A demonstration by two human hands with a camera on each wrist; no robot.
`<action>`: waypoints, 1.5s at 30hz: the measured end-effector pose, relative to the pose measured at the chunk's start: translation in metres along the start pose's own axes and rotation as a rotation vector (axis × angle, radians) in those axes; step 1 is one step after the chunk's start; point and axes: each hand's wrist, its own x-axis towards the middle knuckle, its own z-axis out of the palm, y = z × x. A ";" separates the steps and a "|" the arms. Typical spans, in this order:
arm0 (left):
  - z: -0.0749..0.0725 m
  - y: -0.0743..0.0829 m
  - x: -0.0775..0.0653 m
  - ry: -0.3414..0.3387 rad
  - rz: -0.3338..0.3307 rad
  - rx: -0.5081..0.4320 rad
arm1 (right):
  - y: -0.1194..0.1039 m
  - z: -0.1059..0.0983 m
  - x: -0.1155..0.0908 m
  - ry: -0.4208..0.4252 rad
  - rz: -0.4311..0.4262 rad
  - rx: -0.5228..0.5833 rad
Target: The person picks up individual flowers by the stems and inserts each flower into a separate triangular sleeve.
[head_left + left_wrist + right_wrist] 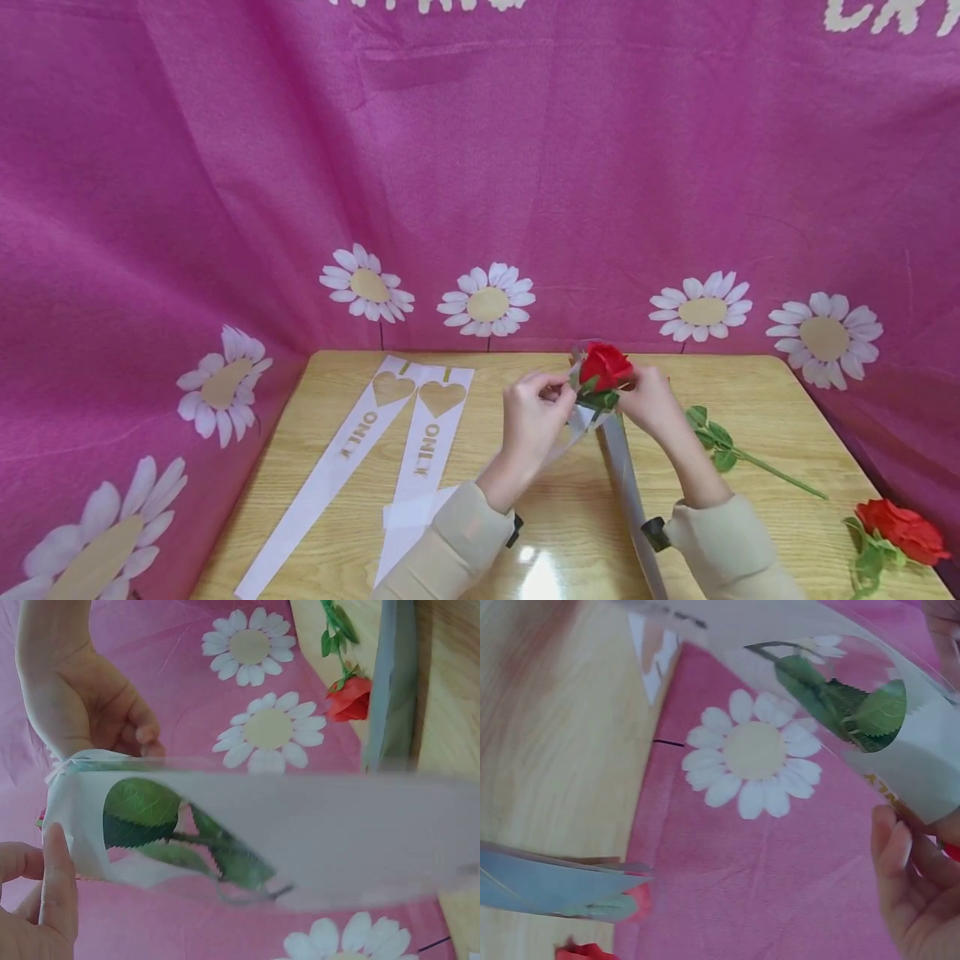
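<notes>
Head view shows a red rose (pixel 606 367) with soft, curly petals, up above the wooden surface (pixel 558 517) between two hands. It pokes from a long, thin, smooth sleeve (pixel 360 840), and bumpy-edged green leaves (pixel 140 811) show through a clear part. The left hand (pixel 531 421) has a narrow grip, pinching one side of the sleeve; the right hand (pixel 651 404) pinches the other. Two flat white wrappers (pixel 330 475) with gold hearts lie to the left. Pink cloth (pixel 600 167) with big daisies (pixel 487 305) hangs behind.
</notes>
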 end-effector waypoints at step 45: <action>-0.022 0.020 0.067 -0.158 -0.397 -0.047 | -0.027 -0.001 0.011 0.439 -0.685 0.057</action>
